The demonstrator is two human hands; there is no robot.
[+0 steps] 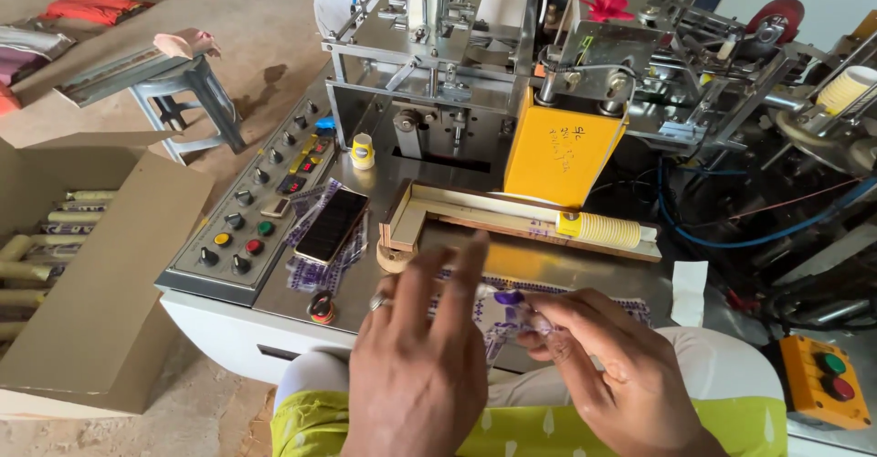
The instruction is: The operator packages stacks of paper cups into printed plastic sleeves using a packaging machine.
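Two hands work at the near edge of the counter (384, 183). Right hand (621, 375): fingers pinched together on a white-and-purple printed paper blank (507, 315). Left hand (420, 366): fingers spread apart, hovering over the blank's left end. Blank long axis runs left to right. Beyond: phone (331, 224), stacked cup sleeve (598, 229), yellow machine housing (559, 155).

Steel machine deck (384, 283): phone (332, 225), printed paper blanks (311, 274), stacked yellow cups (600, 229).
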